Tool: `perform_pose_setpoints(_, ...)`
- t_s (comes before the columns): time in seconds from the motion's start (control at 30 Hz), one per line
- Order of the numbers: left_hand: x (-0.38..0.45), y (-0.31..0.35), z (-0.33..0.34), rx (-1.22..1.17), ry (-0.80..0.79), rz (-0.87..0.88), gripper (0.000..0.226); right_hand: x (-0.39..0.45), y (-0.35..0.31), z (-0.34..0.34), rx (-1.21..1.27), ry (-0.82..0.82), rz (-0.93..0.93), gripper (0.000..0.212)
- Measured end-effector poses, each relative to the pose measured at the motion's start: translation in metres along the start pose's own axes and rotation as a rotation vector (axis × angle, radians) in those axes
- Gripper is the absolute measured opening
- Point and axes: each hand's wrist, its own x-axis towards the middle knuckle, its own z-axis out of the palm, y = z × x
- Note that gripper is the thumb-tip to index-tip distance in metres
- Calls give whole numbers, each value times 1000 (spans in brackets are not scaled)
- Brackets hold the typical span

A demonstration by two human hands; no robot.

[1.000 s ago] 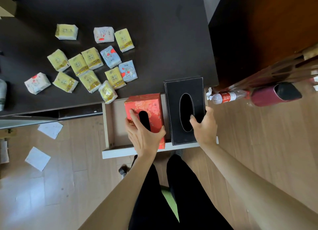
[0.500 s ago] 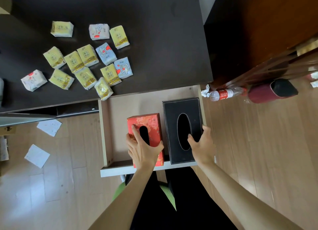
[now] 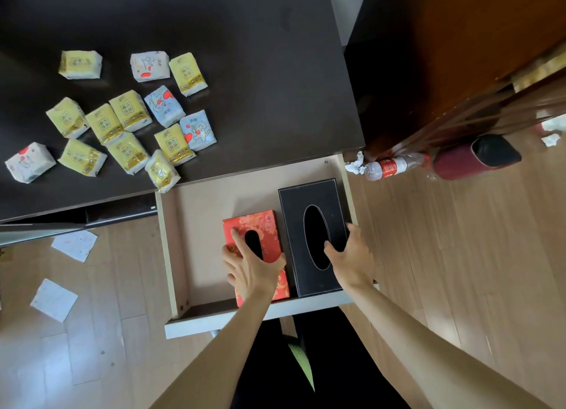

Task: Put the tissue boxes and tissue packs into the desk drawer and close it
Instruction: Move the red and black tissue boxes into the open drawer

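Note:
The desk drawer [image 3: 196, 224] stands pulled out, its pale bottom showing. Inside, at the right, lie a red flowered tissue box [image 3: 263, 224] and beside it a black leather tissue box [image 3: 306, 200]. My left hand [image 3: 252, 270] grips the red box from above, fingers spread over its slot. My right hand [image 3: 350, 260] holds the black box at its right edge, thumb at the oval opening. Several small tissue packs [image 3: 128, 123], yellow, blue and white, lie scattered on the dark desk top [image 3: 260, 71] at the left.
A plastic bottle [image 3: 389, 166] and a dark red cylinder [image 3: 471, 160] lie on the wooden floor right of the drawer, under a brown wooden piece of furniture [image 3: 459, 56]. Paper scraps [image 3: 75, 244] lie on the floor at the left. My legs are below the drawer front.
The drawer has slid out from under the desk toward me, with both boxes and both hands on them coming along. The boxes now sit low inside the drawer.

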Motion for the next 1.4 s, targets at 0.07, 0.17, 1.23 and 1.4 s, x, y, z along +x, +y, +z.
perform_pose_setpoints(0.07, 0, -5, 2, 4, 15, 30, 130, -3, 3, 2, -22, 18, -36, 66)
perform_pose_setpoints(0.17, 2, -15, -1, -71, 14, 73, 122, -12, 7, 5, -41, 69, -158, 60)
perform_pose_setpoints(1.23, 22, -30, -34, -526, -213, 1, 33, -15, -12, 4, -411, -119, -381, 28)
perform_pose_setpoints(1.4, 44, -39, -77, -598, -225, 12, 18, 1, -87, 20, -152, -120, -445, 23)
